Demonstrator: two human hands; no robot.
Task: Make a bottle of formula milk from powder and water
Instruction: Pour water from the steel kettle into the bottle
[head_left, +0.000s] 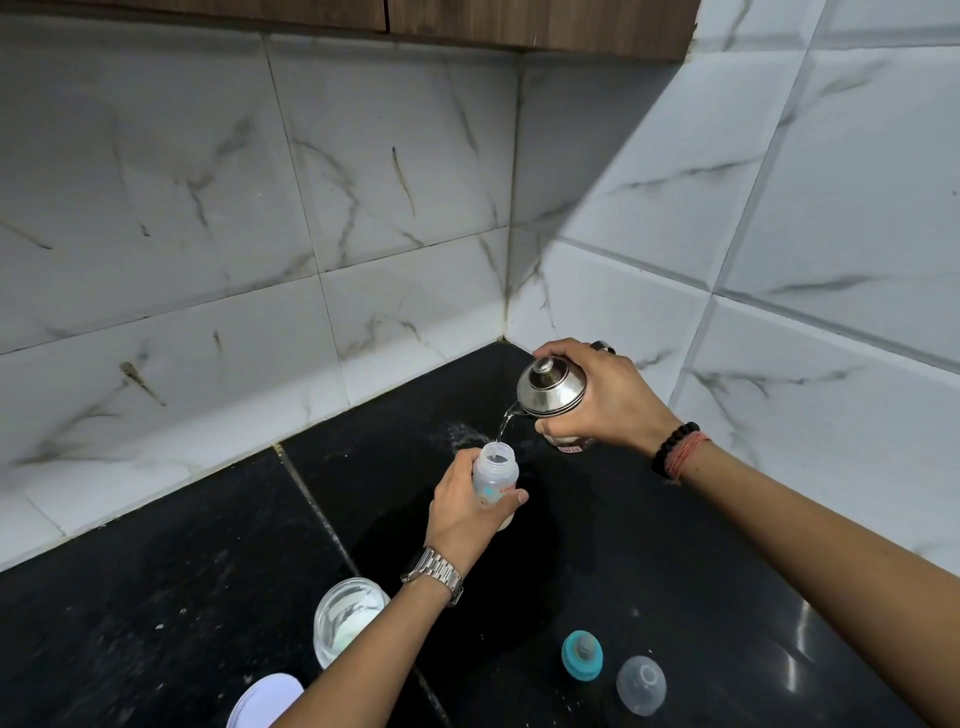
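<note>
My left hand (462, 512) grips a small clear baby bottle (496, 475) with its neck uncovered, held upright just above the black counter (649, 561). My right hand (608, 400) holds a steel lidded jug (551, 388) tilted to the left, fingers curled over its top and thumb under it. A thin stream of water (505, 423) runs from the jug's spout into the bottle's mouth. The bottle's teal teat ring (583, 654) and its clear dome cap (641, 685) lie on the counter near the front.
A clear open jar of white powder (345, 618) stands at the front left, with a white lid (265, 701) beside it. Some water is splashed on the counter (460, 431) behind the bottle. Marble-tiled walls meet in a corner (506, 322) close behind.
</note>
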